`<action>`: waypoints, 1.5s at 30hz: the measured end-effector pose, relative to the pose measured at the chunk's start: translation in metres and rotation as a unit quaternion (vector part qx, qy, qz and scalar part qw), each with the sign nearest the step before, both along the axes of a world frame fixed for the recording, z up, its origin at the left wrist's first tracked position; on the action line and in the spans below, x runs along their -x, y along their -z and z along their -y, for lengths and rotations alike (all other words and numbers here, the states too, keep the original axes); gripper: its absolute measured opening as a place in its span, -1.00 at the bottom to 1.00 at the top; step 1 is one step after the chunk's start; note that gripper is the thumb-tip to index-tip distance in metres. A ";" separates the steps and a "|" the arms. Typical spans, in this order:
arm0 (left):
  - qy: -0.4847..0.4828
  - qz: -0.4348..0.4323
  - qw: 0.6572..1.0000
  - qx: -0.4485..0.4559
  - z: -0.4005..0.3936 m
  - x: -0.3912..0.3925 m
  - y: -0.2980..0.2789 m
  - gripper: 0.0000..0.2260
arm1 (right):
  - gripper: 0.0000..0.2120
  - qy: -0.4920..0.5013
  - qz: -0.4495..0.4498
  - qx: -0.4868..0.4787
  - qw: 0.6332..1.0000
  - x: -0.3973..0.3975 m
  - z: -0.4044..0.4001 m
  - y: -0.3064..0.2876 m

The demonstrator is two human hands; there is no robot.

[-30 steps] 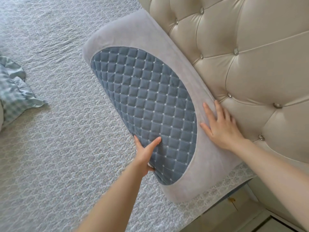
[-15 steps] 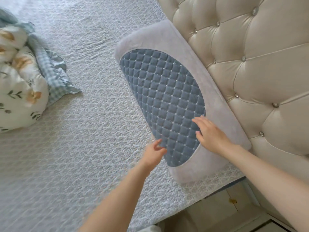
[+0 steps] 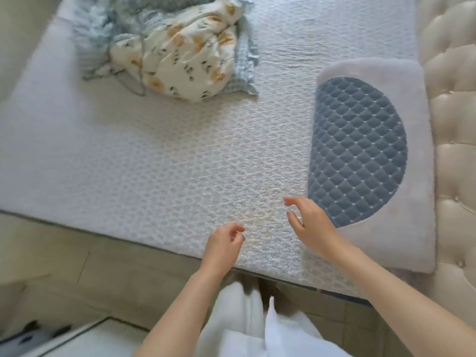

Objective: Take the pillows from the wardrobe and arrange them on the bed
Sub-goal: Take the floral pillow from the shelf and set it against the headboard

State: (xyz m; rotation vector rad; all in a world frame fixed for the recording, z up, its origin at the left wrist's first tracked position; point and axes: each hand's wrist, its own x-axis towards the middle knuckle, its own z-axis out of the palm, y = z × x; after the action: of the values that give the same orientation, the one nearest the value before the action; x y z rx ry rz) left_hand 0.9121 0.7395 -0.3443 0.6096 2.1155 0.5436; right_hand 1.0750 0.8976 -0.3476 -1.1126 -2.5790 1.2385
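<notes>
A grey pillow (image 3: pixel 417 228) with a blue quilted half-round panel lies flat on the bed (image 3: pixel 167 171), its long side against the headboard. My right hand (image 3: pixel 309 222) hovers just left of the pillow's near corner, fingers curled and apart, holding nothing. My left hand (image 3: pixel 224 246) hangs over the bed's near edge, fingers loosely bent, also empty. A second pillow in floral cloth with a checked frill (image 3: pixel 180 55) lies crumpled at the far side of the bed.
The tufted cream headboard (image 3: pixel 453 124) rises along the right. Beige floor (image 3: pixel 77 274) runs below the bed's near edge. My white trousers (image 3: pixel 247 331) show at the bottom, and a white mat (image 3: pixel 103 338) lies at bottom left.
Both hands have let go of the grey pillow and drawn back towards me. The view has swung left, bringing the floral pillow and the floor into sight.
</notes>
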 end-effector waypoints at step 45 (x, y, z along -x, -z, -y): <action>-0.678 -0.187 0.708 0.062 0.520 0.252 -0.071 -0.77 | -0.68 -0.601 0.015 0.081 0.795 0.532 0.509 -0.058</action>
State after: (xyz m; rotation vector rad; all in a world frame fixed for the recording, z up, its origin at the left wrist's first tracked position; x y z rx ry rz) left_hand 0.6599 0.2196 -0.2730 -1.2075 2.6748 1.0692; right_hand 0.5425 0.3887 -0.2901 0.7862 -3.2289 1.5321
